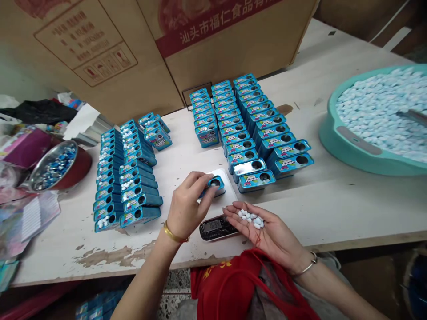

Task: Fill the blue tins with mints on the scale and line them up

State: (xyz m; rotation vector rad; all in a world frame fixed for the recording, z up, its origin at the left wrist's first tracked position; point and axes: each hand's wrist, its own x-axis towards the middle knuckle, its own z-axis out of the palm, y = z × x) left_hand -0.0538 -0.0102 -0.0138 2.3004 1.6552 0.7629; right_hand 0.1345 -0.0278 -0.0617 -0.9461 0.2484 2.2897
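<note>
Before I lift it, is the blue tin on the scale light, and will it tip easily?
The blue metal tin is probably light, because the left hand touches it with fingertips only. It looks stiff, with flat sides, so it should not roll. Standing on its narrow end, it may tip if pushed sideways.

Left hand point(187, 208): gold bangle point(173, 234) at wrist
Right hand point(263, 227): thin silver bangle point(308, 265) at wrist
Top: red garment point(227, 284), yellow print
</note>
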